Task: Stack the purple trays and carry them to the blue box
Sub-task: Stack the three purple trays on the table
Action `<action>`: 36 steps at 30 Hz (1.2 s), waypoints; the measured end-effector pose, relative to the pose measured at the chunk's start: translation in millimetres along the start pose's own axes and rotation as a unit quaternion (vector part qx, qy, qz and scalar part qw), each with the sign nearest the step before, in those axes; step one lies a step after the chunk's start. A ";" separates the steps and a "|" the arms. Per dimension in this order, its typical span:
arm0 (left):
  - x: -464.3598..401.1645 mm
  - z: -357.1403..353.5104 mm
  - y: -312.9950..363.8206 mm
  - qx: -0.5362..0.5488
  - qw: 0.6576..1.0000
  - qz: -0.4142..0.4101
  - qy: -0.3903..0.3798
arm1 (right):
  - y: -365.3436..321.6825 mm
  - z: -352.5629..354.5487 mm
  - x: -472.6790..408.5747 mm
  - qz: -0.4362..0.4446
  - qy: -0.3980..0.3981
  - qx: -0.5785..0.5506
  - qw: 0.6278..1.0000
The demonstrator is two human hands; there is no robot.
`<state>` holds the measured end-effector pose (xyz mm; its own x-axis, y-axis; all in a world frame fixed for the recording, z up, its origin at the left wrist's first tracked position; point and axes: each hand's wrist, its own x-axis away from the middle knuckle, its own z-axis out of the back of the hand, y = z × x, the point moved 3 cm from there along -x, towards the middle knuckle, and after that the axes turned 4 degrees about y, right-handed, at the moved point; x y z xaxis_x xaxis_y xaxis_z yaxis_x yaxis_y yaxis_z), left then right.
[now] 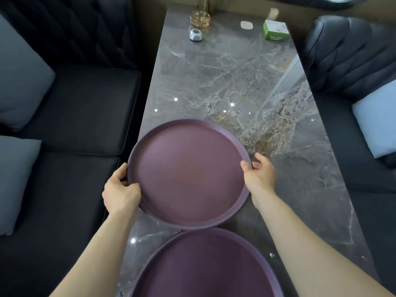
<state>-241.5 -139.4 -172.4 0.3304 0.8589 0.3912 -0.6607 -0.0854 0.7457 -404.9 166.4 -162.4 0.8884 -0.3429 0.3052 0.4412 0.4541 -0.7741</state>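
- Hands of a person reach forward over a long grey marble table point(225, 67), seen from above.
- The left hand point(121, 192) grips the left rim of a round purple tray point(188, 170), thumb on top of the rim and fingers curled under it.
- The right hand point(260, 173) grips the same tray's right rim, thumb over the edge and fingers spread behind it.
- The held tray appears tilted; its near edge overlaps the far edge of a second purple tray point(205, 269), and whether they touch cannot be told.
- The second tray lies on the table closest to the person, partly cut off by the bottom of the view.
- At the far end of the table stand an amber glass dish point(200, 19), a small silver device point(195, 35), a white pad point(246, 25) and a green box point(275, 30).
- Dark sofas point(85, 108) with pale blue cushions point(377, 116) flank the table on both sides.
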 end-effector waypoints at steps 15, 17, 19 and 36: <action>107.9 89.3 -31.2 -0.051 0.988 -0.147 0.008 | 75.5 124.5 129.8 0.014 0.150 0.031 0.988; 121.3 96.6 -46.8 -0.076 0.985 -0.156 0.002 | 101.4 135.7 149.4 0.003 0.151 0.038 0.988; 132.6 101.3 -64.0 -0.102 0.982 -0.159 -0.011 | 127.8 145.0 168.1 -0.011 0.150 0.048 0.987; 174.3 111.3 -134.6 -0.206 0.963 -0.164 -0.053 | 227.4 164.0 245.3 -0.083 0.186 0.082 0.976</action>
<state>-20.0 -34.4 -144.5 0.6197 0.7469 0.2411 -0.7134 0.4081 0.5696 -66.0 320.4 -172.6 0.7090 -0.6836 0.1734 0.6166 0.4815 -0.6228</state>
